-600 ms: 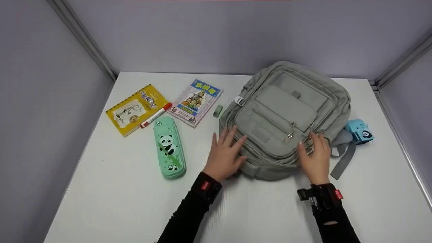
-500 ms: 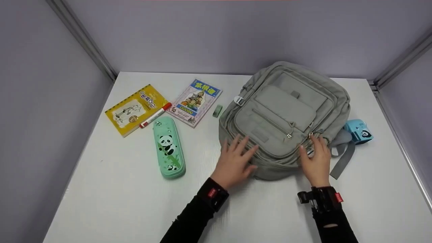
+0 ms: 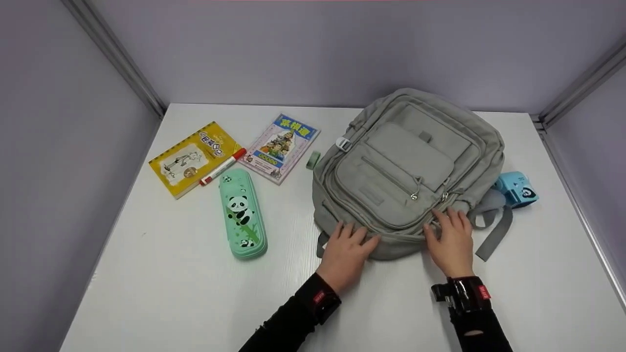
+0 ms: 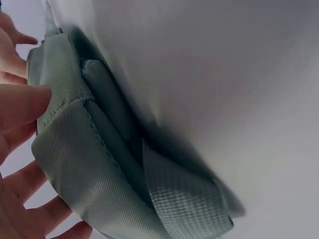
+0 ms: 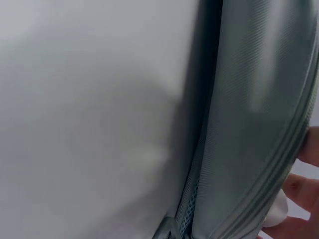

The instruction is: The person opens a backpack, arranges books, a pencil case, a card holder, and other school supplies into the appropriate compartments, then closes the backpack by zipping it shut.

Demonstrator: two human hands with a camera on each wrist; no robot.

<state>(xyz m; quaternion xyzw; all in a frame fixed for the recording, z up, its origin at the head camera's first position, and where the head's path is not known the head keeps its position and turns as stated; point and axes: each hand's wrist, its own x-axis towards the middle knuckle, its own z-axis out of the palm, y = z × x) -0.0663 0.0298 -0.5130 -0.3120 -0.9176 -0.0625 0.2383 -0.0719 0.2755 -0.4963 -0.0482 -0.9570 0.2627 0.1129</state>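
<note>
A grey backpack (image 3: 391, 190) lies on its back with its front pockets facing up. My left hand (image 3: 346, 256) rests on its bottom edge, fingers spread and lightly bent over the fabric. In the left wrist view, the thumb and fingertips touch the bag's bottom panel (image 4: 79, 149), and a webbing strap (image 4: 187, 194) hangs below them. At the lower right corner my right hand (image 3: 452, 242) lays its fingertips on the zipped rim, just below a zipper pull (image 3: 444, 197). The right wrist view catches only fingers (image 5: 304, 191) past the bag's side.
To the left lie a yellow book (image 3: 194, 159), a red-and-white marker (image 3: 222, 167), a comic book (image 3: 279, 148), and a green panda pencil case (image 3: 243, 214). A small green item (image 3: 313, 160) sits beside the bag. A blue panda box (image 3: 516, 189) and strap (image 3: 495, 234) are at right.
My left hand has slid right and toward me, from the bag's lower left side to its bottom edge. The right hand has shifted slightly toward me, off the zipper pull.
</note>
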